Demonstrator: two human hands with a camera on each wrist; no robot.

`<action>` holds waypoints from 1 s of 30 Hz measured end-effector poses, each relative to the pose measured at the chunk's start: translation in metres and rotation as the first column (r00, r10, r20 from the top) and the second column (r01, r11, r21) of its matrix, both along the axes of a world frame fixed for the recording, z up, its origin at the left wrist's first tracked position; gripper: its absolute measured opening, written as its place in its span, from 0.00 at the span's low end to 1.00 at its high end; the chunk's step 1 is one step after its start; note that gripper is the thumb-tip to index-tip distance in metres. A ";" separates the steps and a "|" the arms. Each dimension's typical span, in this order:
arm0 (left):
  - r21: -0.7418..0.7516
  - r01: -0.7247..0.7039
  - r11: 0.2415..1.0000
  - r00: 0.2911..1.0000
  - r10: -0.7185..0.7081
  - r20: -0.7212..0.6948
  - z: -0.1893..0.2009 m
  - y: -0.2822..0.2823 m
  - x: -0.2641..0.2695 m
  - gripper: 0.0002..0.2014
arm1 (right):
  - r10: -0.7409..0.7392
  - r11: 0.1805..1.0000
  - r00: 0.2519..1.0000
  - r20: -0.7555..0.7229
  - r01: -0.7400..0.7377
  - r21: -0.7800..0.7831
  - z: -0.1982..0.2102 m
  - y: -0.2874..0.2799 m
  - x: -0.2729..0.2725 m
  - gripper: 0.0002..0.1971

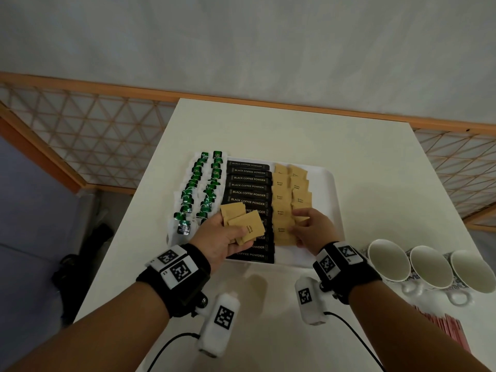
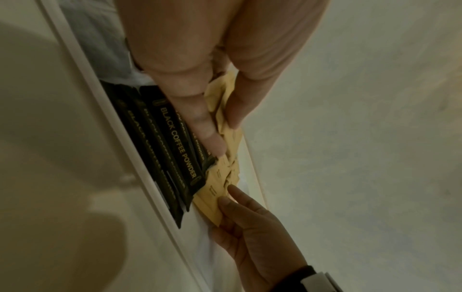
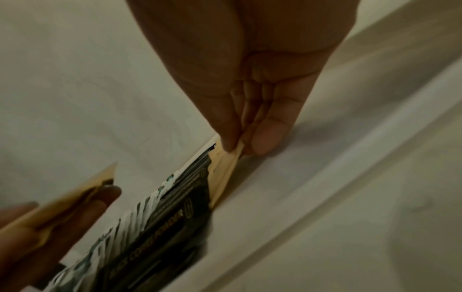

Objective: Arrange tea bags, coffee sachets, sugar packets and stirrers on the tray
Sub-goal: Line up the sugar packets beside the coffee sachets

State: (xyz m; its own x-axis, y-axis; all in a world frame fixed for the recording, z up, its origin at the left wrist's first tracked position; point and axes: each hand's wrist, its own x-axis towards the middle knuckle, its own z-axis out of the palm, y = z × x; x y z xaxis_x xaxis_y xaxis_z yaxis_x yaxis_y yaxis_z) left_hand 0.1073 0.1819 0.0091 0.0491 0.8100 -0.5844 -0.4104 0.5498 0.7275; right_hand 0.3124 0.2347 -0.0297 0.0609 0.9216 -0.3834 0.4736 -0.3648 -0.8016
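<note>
Sugar packets (image 1: pixel 280 200), brown, laid in two overlapping columns on the right part of the white tray (image 1: pixel 328 183), right of the black coffee sachets (image 1: pixel 248 187) and, further left, the two columns of green-tagged tea bags (image 1: pixel 200 189); each kind kept in its own lane, presumably for tidy reading and easy picking. Left hand (image 1: pixel 225 238) raised over the near end of the coffee lane, fingers (image 2: pixel 207 126) and thumb curled round a small fan of spare sugar packets (image 1: pixel 243 222): a ready stock held close to the work, judged to spare repeated reaches. Right hand (image 1: pixel 312 229) low at the near end of the sugar columns, thumb and fingers (image 3: pixel 267 136) pinching the edge of one packet (image 3: pixel 231 158) lying at the near end of the right column, probably setting it down shingled on its neighbours. Overlap toward the near side apparently meant to leave every "Brown Sugar" label showing. Right strip of the tray bare beyond the sugar, likely reserved for stirrers. Red-and-white sticks (image 1: pixel 442 328), seemingly the stirrers, lying on the table (image 1: pixel 268 122) at the near right, off the tray, near three cups (image 1: pixel 429 267) tipped on their sides. Sugar step judged nearly done, stirrers not yet begun. Risk: a nudge from the right wrist disturbing the light, loosely stacked packets.
</note>
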 end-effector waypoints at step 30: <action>0.042 -0.027 0.999 1.000 0.027 0.004 0.003 0.001 0.017 0.17 | -0.043 0.995 0.888 -0.458 -0.001 -0.096 0.047 -0.032 -0.019 0.05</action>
